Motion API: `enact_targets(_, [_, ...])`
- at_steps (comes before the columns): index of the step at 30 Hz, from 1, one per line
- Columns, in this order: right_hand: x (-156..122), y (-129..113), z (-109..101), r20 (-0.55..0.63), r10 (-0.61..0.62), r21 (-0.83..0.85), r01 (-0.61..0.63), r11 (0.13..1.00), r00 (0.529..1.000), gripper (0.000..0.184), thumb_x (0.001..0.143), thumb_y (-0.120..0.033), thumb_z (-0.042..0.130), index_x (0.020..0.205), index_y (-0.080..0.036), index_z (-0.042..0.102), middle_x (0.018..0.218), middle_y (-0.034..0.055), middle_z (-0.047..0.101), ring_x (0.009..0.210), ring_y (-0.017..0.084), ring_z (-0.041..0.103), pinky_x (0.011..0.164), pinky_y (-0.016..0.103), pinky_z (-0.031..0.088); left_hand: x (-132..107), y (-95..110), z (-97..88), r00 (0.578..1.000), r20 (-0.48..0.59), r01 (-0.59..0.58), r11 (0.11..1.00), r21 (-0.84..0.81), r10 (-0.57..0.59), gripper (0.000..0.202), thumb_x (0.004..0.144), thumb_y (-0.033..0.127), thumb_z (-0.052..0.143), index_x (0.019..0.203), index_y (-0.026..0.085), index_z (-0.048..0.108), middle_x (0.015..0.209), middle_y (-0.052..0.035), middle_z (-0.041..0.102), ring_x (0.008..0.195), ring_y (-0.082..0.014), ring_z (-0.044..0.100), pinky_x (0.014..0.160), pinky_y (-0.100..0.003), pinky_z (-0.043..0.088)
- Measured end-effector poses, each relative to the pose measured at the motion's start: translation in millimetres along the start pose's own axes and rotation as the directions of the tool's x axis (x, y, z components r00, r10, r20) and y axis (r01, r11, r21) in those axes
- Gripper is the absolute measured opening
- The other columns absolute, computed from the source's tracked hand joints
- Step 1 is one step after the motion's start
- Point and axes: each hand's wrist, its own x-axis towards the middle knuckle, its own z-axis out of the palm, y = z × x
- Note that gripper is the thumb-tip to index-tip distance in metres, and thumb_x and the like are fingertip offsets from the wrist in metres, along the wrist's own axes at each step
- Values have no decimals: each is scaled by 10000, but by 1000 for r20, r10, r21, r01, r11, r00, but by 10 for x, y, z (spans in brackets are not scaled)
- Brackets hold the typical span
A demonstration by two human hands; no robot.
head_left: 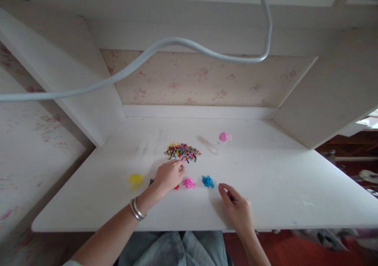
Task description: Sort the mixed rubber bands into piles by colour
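A mixed pile of small coloured rubber bands (183, 151) lies on the white desk. My left hand (169, 176), with silver bangles on its wrist, is at the near edge of this pile, thumb and fingers pinched together; anything between them is too small to make out. Sorted heaps sit in a row closer to me: yellow bands (136, 181), black bands (151, 181), red bands (176, 187), pink bands (189, 183) and blue bands (208, 181). The left hand partly covers the black and red heaps. Just right of the blue heap, my right hand (237, 209) is closed in a pinch, its contents unclear.
A clear plastic container (213, 150) and a round pink item (225, 136) lie behind the heaps. Overhead, a white cable-like tube (183, 42) crosses the view. White side panels (319, 80) and a papered back wall (203, 79) enclose the desk (280, 187).
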Motion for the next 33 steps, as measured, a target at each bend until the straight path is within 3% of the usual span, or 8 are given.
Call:
enact_targets(4, [7,10,-33,34,-22,41,21,999,999,452,822,-562,480,894,-178,707,503,-47,399,472,96,378,486,196,316,210,17,148,999,-11,38,997,74,-37,207,859,335,460,915,210,615,964,-63,667,843,-193,625,709,-283,424])
enact_targets(9, [22,11,-53,37,2,84,-5,996,999,444,820,-554,491,904,-171,699,513,-48,394,481,95,373,476,195,306,302,0,234,997,-20,79,985,151,-77,317,903,386,366,966,169,588,994,-105,632,842,-204,621,715,-296,432])
enact_targets(19, [19,21,-46,28,-19,105,16,994,999,443,817,-550,494,885,-163,697,509,-50,394,467,89,357,471,192,303,296,-64,143,995,-26,95,974,207,-91,298,928,307,311,975,200,585,979,-76,629,843,-183,620,712,-282,429])
enact_targets(27, [35,13,-43,36,-19,78,16,997,999,439,823,-545,487,896,-166,694,514,-49,387,480,93,362,477,197,292,12,-52,-106,993,-100,80,983,167,-64,265,936,321,321,1011,242,563,1021,-26,632,890,-160,615,700,-256,412])
enact_targets(33, [36,5,-32,33,1,73,-3,997,999,436,820,-549,489,903,-172,693,522,-48,404,489,95,375,486,194,304,-408,200,-55,990,-124,-50,994,96,62,239,936,323,336,949,267,568,923,16,644,735,-138,625,578,-251,374])
